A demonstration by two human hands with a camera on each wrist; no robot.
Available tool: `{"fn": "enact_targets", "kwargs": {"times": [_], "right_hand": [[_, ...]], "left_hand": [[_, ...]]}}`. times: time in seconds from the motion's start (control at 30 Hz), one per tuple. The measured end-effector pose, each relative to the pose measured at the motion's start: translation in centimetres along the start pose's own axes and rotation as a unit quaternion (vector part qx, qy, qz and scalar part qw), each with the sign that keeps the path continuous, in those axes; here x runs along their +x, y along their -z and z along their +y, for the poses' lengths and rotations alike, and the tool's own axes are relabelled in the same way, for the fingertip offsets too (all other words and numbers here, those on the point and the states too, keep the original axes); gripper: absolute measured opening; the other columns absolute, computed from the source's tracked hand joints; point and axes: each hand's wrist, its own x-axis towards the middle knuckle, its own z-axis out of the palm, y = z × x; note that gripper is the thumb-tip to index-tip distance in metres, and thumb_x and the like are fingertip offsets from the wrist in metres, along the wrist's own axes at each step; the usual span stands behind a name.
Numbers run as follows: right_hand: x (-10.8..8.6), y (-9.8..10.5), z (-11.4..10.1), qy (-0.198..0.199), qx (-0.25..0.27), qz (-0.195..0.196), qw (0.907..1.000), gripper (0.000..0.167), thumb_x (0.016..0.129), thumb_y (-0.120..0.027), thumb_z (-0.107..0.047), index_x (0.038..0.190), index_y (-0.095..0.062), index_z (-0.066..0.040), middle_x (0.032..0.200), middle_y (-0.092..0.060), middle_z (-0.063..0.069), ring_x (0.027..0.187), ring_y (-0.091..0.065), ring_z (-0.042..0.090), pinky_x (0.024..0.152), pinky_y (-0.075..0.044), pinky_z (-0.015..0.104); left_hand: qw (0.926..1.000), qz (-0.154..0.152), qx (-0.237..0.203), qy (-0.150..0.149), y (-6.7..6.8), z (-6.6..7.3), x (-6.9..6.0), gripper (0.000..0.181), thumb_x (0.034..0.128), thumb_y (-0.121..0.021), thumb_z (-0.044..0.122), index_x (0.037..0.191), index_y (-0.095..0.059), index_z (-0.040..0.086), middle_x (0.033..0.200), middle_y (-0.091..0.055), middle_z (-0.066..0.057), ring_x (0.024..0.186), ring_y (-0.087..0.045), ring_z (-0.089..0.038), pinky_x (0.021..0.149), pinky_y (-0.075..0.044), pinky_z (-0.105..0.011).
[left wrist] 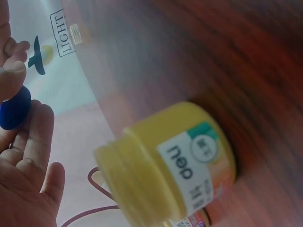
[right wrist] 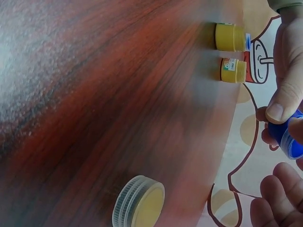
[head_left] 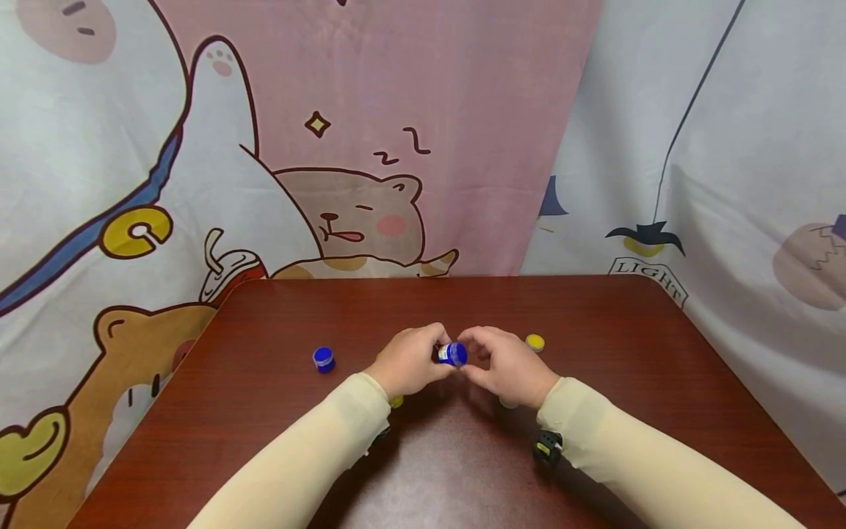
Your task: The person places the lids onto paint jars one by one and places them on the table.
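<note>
A small blue jar point(head_left: 452, 354) with a white label is tilted above the table between both hands. My left hand point(head_left: 411, 360) grips its body, the thumb lying along it in the right wrist view. At the lid end is my right hand point(head_left: 509, 367), its thumb and fingertips pinching the rim, with the other fingers apart below in the right wrist view. A yellow jar point(left wrist: 175, 165) labelled "deli", with a threaded neck and no lid, stands near my left wrist. Its base is partly hidden in the head view.
Another blue jar point(head_left: 324, 359) stands to the left. The right wrist view has two yellow jars, one point(right wrist: 231, 38) above the other point(right wrist: 233, 71). A yellow lid point(head_left: 534, 342) lies behind my right hand; a ridged clear-rimmed lid point(right wrist: 147, 203) lies nearer. A printed curtain hangs behind the table point(head_left: 423, 470).
</note>
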Motion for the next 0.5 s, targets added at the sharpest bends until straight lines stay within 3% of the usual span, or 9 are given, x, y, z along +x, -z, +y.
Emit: {"fn": "enact_targets", "kwargs": {"times": [0.13, 0.37, 0.5], "right_hand": [[0.01, -0.02, 0.00, -0.007, 0.001, -0.004, 1.0000, 0.029, 0.093, -0.082, -0.023, 0.118, -0.070, -0.014, 0.107, -0.070, -0.002, 0.093, -0.068, 0.010, 0.083, -0.060, 0.031], [0.04, -0.08, 0.05, -0.003, -0.007, 0.005, 1.0000, 0.041, 0.090, -0.085, -0.021, 0.126, -0.067, -0.011, 0.105, -0.070, -0.002, 0.093, -0.065, 0.011, 0.081, -0.058, 0.029], [0.07, -0.16, 0.04, 0.002, -0.005, 0.007, 1.0000, 0.031, 0.091, -0.084, -0.019, 0.119, -0.069, -0.014, 0.103, -0.069, -0.002, 0.090, -0.064, 0.010, 0.079, -0.057, 0.027]], "left_hand": [[1.0000, 0.000, -0.001, -0.001, 0.04, -0.03, -0.05, 0.028, 0.0908, -0.084, 0.032, 0.102, -0.063, 0.019, 0.091, -0.069, 0.008, 0.077, -0.061, -0.007, 0.074, -0.053, -0.026], [1.0000, 0.002, -0.002, -0.002, 0.02, -0.03, -0.11, 0.028, 0.0903, -0.085, 0.032, 0.102, -0.063, 0.019, 0.091, -0.070, 0.008, 0.077, -0.061, -0.007, 0.075, -0.053, -0.026], [1.0000, 0.001, -0.003, 0.000, 0.03, 0.00, -0.13, 0.028, 0.0903, -0.085, 0.033, 0.102, -0.063, 0.019, 0.091, -0.070, 0.009, 0.077, -0.061, -0.007, 0.075, -0.053, -0.026]]}}
